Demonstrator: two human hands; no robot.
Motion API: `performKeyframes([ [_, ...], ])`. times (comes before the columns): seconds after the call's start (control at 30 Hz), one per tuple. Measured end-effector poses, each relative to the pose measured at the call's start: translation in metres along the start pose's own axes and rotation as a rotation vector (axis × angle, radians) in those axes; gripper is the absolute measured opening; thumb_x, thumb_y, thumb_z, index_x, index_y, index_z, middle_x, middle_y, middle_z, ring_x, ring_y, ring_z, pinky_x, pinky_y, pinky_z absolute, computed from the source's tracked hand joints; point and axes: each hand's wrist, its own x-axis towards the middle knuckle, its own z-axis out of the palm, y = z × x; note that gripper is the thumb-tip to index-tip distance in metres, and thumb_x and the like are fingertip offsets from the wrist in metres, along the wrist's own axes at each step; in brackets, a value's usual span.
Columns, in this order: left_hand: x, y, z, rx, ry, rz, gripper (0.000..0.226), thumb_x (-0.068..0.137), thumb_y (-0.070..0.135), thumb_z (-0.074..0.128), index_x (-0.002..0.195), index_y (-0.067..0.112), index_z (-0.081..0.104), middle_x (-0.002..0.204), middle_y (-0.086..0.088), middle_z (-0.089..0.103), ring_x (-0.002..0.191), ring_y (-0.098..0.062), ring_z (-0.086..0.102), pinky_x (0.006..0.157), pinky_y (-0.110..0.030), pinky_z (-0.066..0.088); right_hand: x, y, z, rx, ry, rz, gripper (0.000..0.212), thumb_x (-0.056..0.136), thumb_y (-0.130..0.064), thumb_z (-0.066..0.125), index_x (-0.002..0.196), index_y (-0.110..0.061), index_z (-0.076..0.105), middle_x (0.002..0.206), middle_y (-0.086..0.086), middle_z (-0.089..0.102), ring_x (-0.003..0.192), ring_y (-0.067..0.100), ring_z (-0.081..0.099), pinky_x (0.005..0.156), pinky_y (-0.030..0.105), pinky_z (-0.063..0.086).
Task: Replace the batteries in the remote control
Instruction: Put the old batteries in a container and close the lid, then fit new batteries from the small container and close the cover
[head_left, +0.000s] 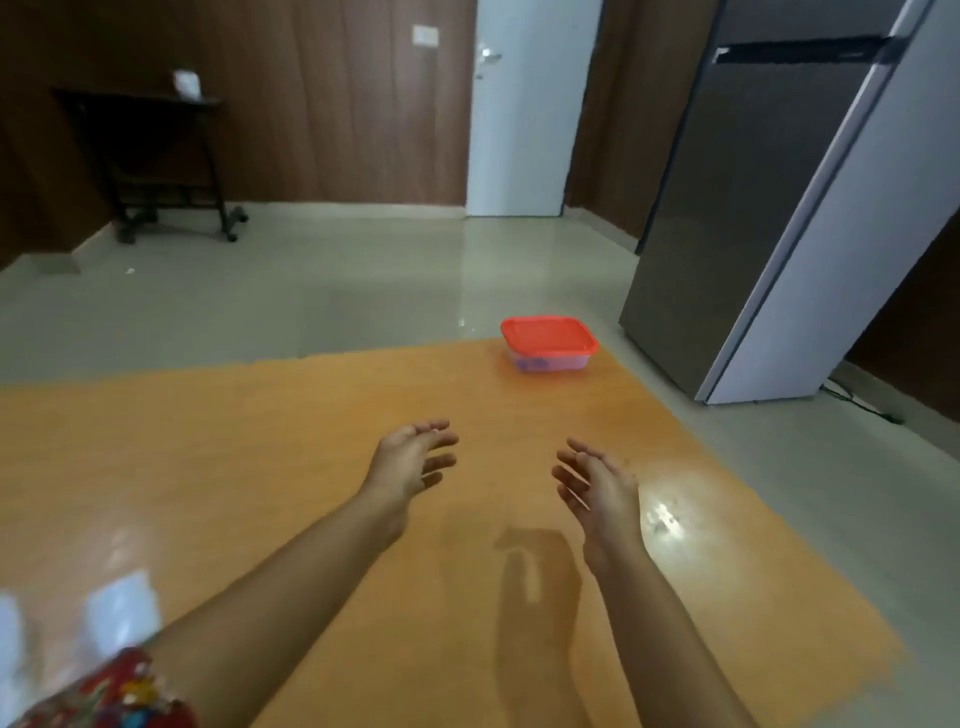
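A clear plastic box with a red lid (548, 344) sits at the far right corner of the orange-brown table (260, 467). My left hand (408, 460) and my right hand (597, 486) hover over the middle of the table, palms facing each other, fingers spread, both empty. The box lies well beyond the fingertips, slightly right of centre. No remote control and no batteries show in the head view; the box's contents are blurred.
A grey refrigerator (769, 208) stands on the floor to the right of the table. A white door (524, 114) is straight ahead. A black wheeled stand (150, 161) is at the far left wall. Pale glossy floor tiles (311, 291) lie beyond the table.
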Motion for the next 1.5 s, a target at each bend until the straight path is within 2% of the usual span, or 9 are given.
performKeyframes([
  [0.43,-0.260,-0.021,-0.204,0.024,0.094,0.037,0.024,0.098,0.019,0.043,0.101,0.021,0.067,0.097,0.004,0.070,0.085,-0.014,0.065,0.077,-0.026,0.046,-0.276,0.022,0.056,-0.315,-0.427,0.174,0.025,0.099,-0.019,0.043,0.103,-0.019,0.068,0.100,0.005,0.071,0.091,0.020,0.066,0.089,0.036,0.052],
  [0.57,-0.290,-0.030,-0.261,0.092,0.174,0.089,0.023,0.098,0.019,0.043,0.100,0.023,0.066,0.096,0.005,0.070,0.082,-0.012,0.064,0.074,-0.026,0.044,-0.320,0.045,0.100,-0.411,-0.550,0.165,0.026,0.098,-0.018,0.043,0.106,-0.016,0.067,0.093,0.001,0.070,0.085,0.017,0.065,0.080,0.029,0.051],
  [0.67,-0.297,-0.039,-0.307,0.175,0.317,0.146,0.021,0.096,0.016,0.045,0.100,0.024,0.064,0.099,0.003,0.068,0.086,-0.014,0.061,0.074,-0.026,0.042,-0.339,0.076,0.131,-0.609,-0.620,0.022,0.021,0.094,-0.019,0.048,0.103,-0.019,0.067,0.095,-0.001,0.070,0.089,0.017,0.063,0.077,0.030,0.046],
  [0.8,-0.299,-0.055,-0.370,0.340,0.554,0.234,0.022,0.093,0.012,0.051,0.112,0.018,0.062,0.114,0.001,0.065,0.101,-0.013,0.057,0.083,-0.026,0.040,-0.354,0.122,0.163,-1.114,-0.665,-0.521,0.028,0.092,-0.022,0.051,0.118,-0.022,0.061,0.117,-0.005,0.063,0.111,0.014,0.056,0.087,0.028,0.045],
  [0.93,-0.289,-0.071,-0.424,0.572,0.730,0.241,0.037,0.091,0.016,0.054,0.128,0.018,0.054,0.134,0.000,0.052,0.122,-0.020,0.050,0.095,-0.033,0.041,-0.362,0.144,0.197,-1.204,-0.865,-0.885,0.043,0.090,-0.025,0.053,0.134,-0.023,0.050,0.140,-0.003,0.050,0.131,0.015,0.042,0.105,0.031,0.035],
  [1.07,-0.267,-0.076,-0.456,0.740,0.857,0.243,0.061,0.087,0.023,0.063,0.142,0.015,0.038,0.156,-0.007,0.024,0.142,-0.028,0.027,0.109,-0.041,0.035,-0.359,0.169,0.225,-1.356,-1.061,-0.743,0.056,0.092,-0.030,0.049,0.145,-0.023,0.034,0.155,-0.002,0.030,0.142,0.017,0.026,0.115,0.031,0.023],
  [1.27,-0.232,-0.068,-0.472,0.829,0.849,0.042,0.091,0.077,0.045,0.071,0.150,0.031,0.018,0.161,-0.006,-0.007,0.146,-0.034,0.011,0.108,-0.047,0.034,-0.356,0.182,0.240,-1.390,-1.006,-0.712,0.047,0.092,-0.032,0.046,0.138,-0.025,0.042,0.150,-0.004,0.035,0.136,0.017,0.033,0.110,0.033,0.031],
  [1.37,-0.221,-0.063,-0.473,0.779,0.872,0.037,0.099,0.070,0.047,0.077,0.149,0.027,0.022,0.158,-0.012,0.014,0.139,-0.036,0.027,0.102,-0.046,0.040,-0.356,0.184,0.247,-1.379,-0.961,-0.689,0.041,0.091,-0.032,0.045,0.131,-0.027,0.047,0.142,-0.006,0.040,0.131,0.018,0.035,0.106,0.034,0.032],
  [1.5,-0.219,-0.064,-0.468,0.696,0.903,0.087,0.081,0.068,0.042,0.079,0.137,0.019,0.045,0.142,-0.010,0.040,0.121,-0.031,0.049,0.094,-0.039,0.046,-0.356,0.186,0.255,-1.387,-0.929,-0.654,0.037,0.091,-0.032,0.043,0.127,-0.028,0.049,0.137,-0.006,0.041,0.128,0.019,0.036,0.104,0.035,0.030],
])
